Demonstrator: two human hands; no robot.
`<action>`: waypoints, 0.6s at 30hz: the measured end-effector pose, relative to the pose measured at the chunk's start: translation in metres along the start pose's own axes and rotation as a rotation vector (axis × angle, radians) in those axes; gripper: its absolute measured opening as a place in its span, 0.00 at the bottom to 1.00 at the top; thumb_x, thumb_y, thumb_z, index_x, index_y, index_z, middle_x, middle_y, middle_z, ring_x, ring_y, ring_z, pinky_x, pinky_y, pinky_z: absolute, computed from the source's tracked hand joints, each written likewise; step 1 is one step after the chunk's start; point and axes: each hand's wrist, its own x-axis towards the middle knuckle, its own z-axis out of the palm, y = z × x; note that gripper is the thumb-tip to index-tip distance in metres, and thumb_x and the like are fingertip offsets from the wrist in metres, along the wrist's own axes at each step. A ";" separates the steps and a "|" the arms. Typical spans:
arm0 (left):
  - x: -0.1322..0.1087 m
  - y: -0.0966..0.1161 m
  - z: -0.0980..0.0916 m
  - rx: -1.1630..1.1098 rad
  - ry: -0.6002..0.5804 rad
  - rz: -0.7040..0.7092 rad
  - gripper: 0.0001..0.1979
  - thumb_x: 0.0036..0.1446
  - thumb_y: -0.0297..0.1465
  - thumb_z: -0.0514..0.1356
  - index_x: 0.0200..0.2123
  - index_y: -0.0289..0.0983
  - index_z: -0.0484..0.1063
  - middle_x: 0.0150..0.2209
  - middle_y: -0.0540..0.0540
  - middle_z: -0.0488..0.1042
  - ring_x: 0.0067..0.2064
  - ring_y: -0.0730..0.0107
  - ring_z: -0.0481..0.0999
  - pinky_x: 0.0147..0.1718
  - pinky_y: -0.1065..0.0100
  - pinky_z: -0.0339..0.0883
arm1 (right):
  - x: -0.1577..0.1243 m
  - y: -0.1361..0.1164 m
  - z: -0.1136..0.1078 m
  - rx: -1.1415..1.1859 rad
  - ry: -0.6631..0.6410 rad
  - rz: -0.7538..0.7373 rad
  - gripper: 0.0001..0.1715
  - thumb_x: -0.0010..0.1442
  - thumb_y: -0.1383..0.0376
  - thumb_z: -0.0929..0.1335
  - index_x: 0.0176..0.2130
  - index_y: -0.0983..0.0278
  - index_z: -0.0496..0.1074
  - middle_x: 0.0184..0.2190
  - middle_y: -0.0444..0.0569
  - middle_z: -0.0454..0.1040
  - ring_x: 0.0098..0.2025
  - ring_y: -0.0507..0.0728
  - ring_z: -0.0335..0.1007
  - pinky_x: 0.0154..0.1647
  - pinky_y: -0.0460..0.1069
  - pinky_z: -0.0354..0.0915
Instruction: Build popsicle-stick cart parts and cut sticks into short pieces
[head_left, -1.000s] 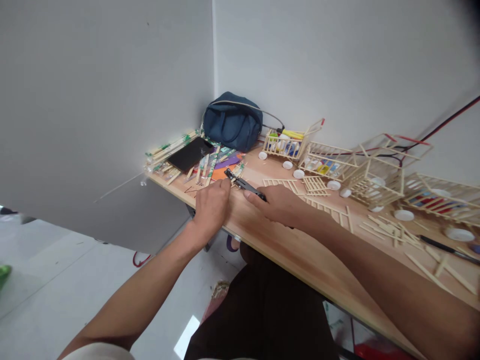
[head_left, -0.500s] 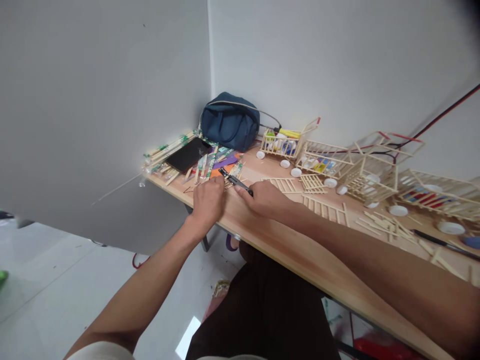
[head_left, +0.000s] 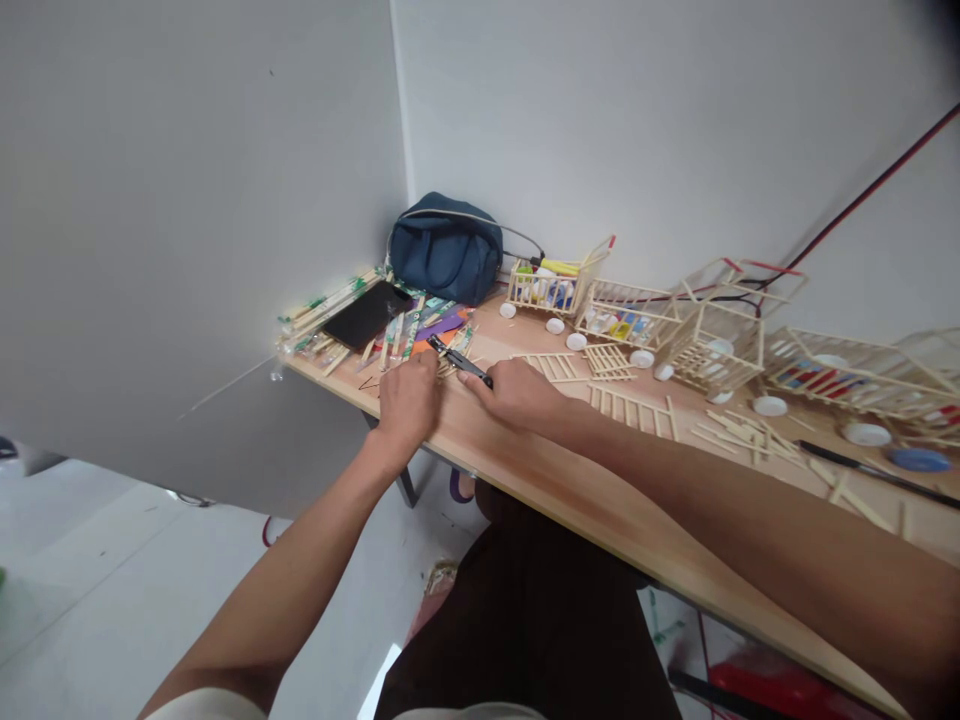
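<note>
My right hand (head_left: 521, 392) is wrapped round a slim dark hand tool with a shiny metal head (head_left: 459, 360). The tool's head points up and left, over small wooden sticks on the table. Close beside it, near the table's front edge, my left hand (head_left: 409, 398) is closed with its fingers curled down. What lies under those fingers is hidden from me. Just beyond both hands are orange and purple sheets (head_left: 441, 326) and wrapped chopsticks (head_left: 397, 335). Ladder-like stick panels (head_left: 609, 362) lie to the right of my right hand.
A black phone (head_left: 367, 314) rests on wrapped chopsticks at the far left. Behind stands a blue bag (head_left: 446, 250). Little stick-built carts (head_left: 544, 288) with white wheels line the wall. Loose sticks (head_left: 739, 432), a black pen-like object (head_left: 832, 455) and a blue disc (head_left: 919, 459) lie at the right.
The view has turned slightly to the right, so the things on the table appear farther left. Both hands keep nearly the same pose, and the tool stays in my right hand.
</note>
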 end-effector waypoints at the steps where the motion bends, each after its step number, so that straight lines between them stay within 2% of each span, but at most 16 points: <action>1: 0.000 0.000 0.000 -0.001 0.004 -0.003 0.12 0.60 0.24 0.49 0.43 0.35 0.70 0.36 0.37 0.78 0.38 0.50 0.79 0.32 0.62 0.67 | 0.000 0.000 -0.001 0.006 0.004 -0.001 0.42 0.66 0.42 0.53 0.37 0.71 0.77 0.35 0.66 0.79 0.36 0.64 0.76 0.32 0.51 0.60; 7: -0.001 0.001 -0.003 0.008 0.013 -0.019 0.14 0.61 0.24 0.47 0.42 0.34 0.71 0.35 0.36 0.78 0.37 0.50 0.79 0.31 0.62 0.65 | 0.001 0.003 -0.009 0.068 -0.025 0.010 0.46 0.63 0.38 0.51 0.32 0.69 0.77 0.31 0.63 0.78 0.33 0.62 0.74 0.29 0.50 0.57; 13: 0.000 -0.001 -0.006 -0.061 0.025 -0.024 0.13 0.62 0.25 0.48 0.42 0.33 0.72 0.37 0.34 0.78 0.37 0.49 0.79 0.32 0.61 0.65 | 0.002 0.000 -0.007 0.062 -0.007 -0.006 0.46 0.63 0.38 0.50 0.31 0.69 0.76 0.32 0.65 0.78 0.34 0.63 0.74 0.30 0.51 0.58; 16: 0.003 -0.006 -0.006 -0.226 0.059 -0.074 0.11 0.61 0.27 0.50 0.38 0.33 0.73 0.34 0.35 0.78 0.37 0.53 0.78 0.34 0.62 0.65 | 0.003 -0.001 -0.007 0.067 -0.001 0.003 0.45 0.62 0.37 0.51 0.32 0.69 0.76 0.33 0.66 0.78 0.34 0.64 0.74 0.30 0.51 0.59; 18: 0.005 -0.012 -0.006 -0.507 0.045 -0.101 0.10 0.60 0.28 0.52 0.31 0.34 0.72 0.30 0.39 0.77 0.33 0.60 0.77 0.32 0.65 0.66 | 0.003 0.003 -0.010 0.095 -0.005 0.006 0.45 0.62 0.37 0.51 0.29 0.68 0.75 0.31 0.64 0.77 0.33 0.63 0.73 0.30 0.51 0.59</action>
